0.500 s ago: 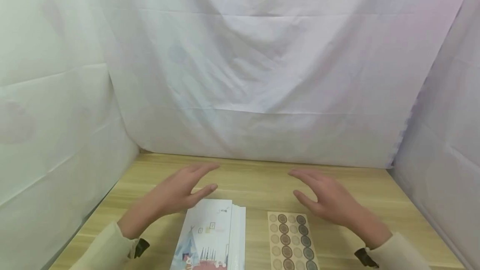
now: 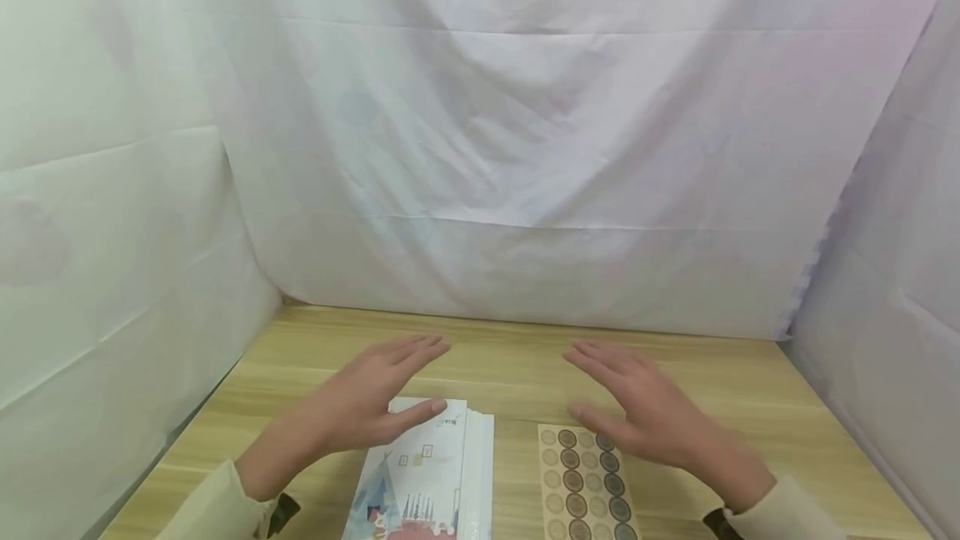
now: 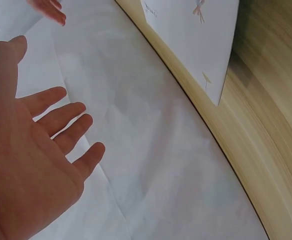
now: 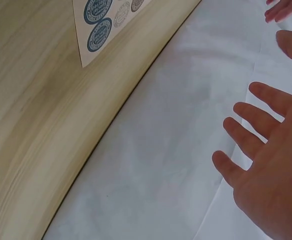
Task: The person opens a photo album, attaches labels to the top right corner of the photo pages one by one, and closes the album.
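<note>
In the head view my left hand (image 2: 356,402) hovers over the top left of a stack of white printed cards or envelopes (image 2: 420,473), its fingers extended and holding nothing. The top piece bears a blue tent drawing. My right hand (image 2: 656,411), fingers likewise extended, is above the upper right corner of a sheet of round stickers (image 2: 573,482), which has brown, dark and pale seal designs in columns. Both wrist views show spread fingers and bare palms. The lower ends of stack and sheet run out of the head view.
A pale wood-grain table (image 2: 510,373) carries everything. White cloth hangs behind it (image 2: 525,190) and along the left side (image 2: 112,273) and right side (image 2: 885,273). A strip of table lies between the stack and the sticker sheet.
Both hands have moved slightly inward toward each other, and the thumbs have come lower over the stack and the sheet. Stack and sheet stay in place on the table.
</note>
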`<action>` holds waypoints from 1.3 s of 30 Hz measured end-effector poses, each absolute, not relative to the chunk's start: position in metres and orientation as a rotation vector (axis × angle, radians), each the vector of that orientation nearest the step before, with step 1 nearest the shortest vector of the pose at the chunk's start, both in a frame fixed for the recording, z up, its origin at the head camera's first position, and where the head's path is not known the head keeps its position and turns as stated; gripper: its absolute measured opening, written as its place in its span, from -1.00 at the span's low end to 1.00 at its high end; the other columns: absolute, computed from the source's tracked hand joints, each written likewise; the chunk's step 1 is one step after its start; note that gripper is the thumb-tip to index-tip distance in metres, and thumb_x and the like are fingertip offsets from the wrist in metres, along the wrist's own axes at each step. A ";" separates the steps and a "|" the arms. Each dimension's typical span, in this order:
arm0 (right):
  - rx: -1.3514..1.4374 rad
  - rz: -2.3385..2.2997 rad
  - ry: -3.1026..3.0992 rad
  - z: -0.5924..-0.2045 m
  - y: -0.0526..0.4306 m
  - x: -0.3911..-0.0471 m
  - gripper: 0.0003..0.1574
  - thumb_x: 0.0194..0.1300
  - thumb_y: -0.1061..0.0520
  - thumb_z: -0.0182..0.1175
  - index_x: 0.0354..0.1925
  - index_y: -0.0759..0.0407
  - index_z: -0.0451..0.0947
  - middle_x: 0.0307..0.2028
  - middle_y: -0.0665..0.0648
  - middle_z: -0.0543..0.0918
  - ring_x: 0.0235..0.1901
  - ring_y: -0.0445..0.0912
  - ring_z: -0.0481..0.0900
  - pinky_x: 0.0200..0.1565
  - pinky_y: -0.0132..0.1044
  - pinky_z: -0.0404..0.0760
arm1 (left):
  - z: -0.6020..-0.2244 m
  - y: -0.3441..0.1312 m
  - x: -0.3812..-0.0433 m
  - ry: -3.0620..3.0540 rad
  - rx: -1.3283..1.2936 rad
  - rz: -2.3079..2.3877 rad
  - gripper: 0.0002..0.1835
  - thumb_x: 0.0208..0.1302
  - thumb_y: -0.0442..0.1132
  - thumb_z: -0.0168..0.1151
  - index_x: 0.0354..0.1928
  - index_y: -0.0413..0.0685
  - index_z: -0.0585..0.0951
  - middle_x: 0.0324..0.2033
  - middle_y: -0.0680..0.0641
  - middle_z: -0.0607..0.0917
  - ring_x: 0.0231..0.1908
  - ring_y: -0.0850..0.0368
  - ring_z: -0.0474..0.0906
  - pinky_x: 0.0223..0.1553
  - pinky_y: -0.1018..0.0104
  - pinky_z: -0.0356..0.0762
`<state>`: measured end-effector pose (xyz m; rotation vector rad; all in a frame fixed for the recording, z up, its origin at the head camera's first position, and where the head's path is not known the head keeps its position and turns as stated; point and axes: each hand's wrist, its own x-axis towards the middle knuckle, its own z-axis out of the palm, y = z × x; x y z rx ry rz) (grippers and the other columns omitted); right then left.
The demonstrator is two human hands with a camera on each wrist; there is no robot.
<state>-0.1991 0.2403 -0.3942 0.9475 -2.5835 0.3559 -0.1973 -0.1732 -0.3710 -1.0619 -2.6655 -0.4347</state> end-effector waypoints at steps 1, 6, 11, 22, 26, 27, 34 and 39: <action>0.951 0.353 -2.592 -0.395 0.239 -0.198 -0.09 0.49 -0.32 0.33 0.64 -0.17 0.32 0.60 0.04 0.43 0.57 0.14 0.42 0.50 0.33 0.42 | -0.371 -0.173 -0.196 -2.677 -1.058 -0.432 -0.18 0.56 0.37 0.13 0.68 0.15 0.31 0.63 0.00 0.39 0.61 -0.05 0.34 0.56 -0.20 0.40; 0.974 0.337 -2.604 -0.398 0.233 -0.196 -0.02 0.48 -0.37 0.31 0.68 -0.20 0.24 0.63 -0.01 0.37 0.61 0.08 0.36 0.56 0.32 0.30 | -0.374 -0.172 -0.193 -2.708 -1.051 -0.425 -0.14 0.54 0.42 0.11 0.70 0.19 0.26 0.67 0.04 0.31 0.67 -0.02 0.23 0.61 -0.23 0.30; 1.006 0.354 -2.620 -0.403 0.228 -0.193 0.00 0.48 -0.41 0.28 0.70 -0.26 0.18 0.64 -0.04 0.34 0.61 0.08 0.36 0.55 0.34 0.30 | -0.378 -0.171 -0.187 -2.713 -1.051 -0.404 -0.13 0.53 0.43 0.10 0.70 0.18 0.27 0.67 0.06 0.31 0.67 -0.02 0.23 0.64 -0.20 0.27; 1.079 0.329 -2.600 -0.412 0.212 -0.185 0.01 0.49 -0.44 0.26 0.71 -0.29 0.15 0.66 -0.08 0.31 0.61 0.04 0.37 0.55 0.28 0.32 | -0.391 -0.167 -0.169 -2.645 -1.087 -0.315 -0.18 0.54 0.41 0.12 0.64 0.11 0.38 0.60 0.02 0.45 0.60 -0.05 0.37 0.58 -0.18 0.38; 1.113 0.310 -2.584 -0.415 0.207 -0.182 -0.01 0.50 -0.45 0.23 0.70 -0.24 0.18 0.65 -0.07 0.32 0.60 0.03 0.38 0.54 0.26 0.38 | -0.395 -0.167 -0.164 -2.666 -1.085 -0.335 -0.18 0.55 0.42 0.10 0.64 0.12 0.38 0.61 0.03 0.42 0.61 -0.04 0.35 0.59 -0.17 0.37; 1.121 0.308 -2.587 -0.416 0.205 -0.182 -0.01 0.50 -0.45 0.23 0.70 -0.24 0.19 0.66 -0.07 0.32 0.60 0.02 0.38 0.54 0.25 0.39 | -0.395 -0.166 -0.163 -2.669 -1.085 -0.344 -0.17 0.55 0.42 0.10 0.64 0.12 0.37 0.62 0.04 0.42 0.61 -0.04 0.34 0.59 -0.16 0.37; 1.173 0.300 -2.575 -0.422 0.197 -0.177 -0.02 0.51 -0.47 0.20 0.67 -0.16 0.26 0.64 -0.04 0.35 0.59 0.04 0.41 0.51 0.23 0.47 | -0.402 -0.167 -0.156 -2.655 -1.095 -0.330 -0.21 0.54 0.42 0.11 0.63 0.19 0.39 0.58 0.03 0.47 0.59 -0.03 0.39 0.52 -0.14 0.47; 1.192 0.324 -2.603 -0.427 0.191 -0.174 -0.06 0.52 -0.48 0.17 0.67 -0.20 0.26 0.62 -0.06 0.38 0.57 0.06 0.43 0.48 0.25 0.51 | -0.407 -0.167 -0.150 -2.666 -1.115 -0.309 -0.23 0.54 0.42 0.09 0.60 0.19 0.44 0.56 0.01 0.50 0.55 -0.05 0.45 0.46 -0.15 0.54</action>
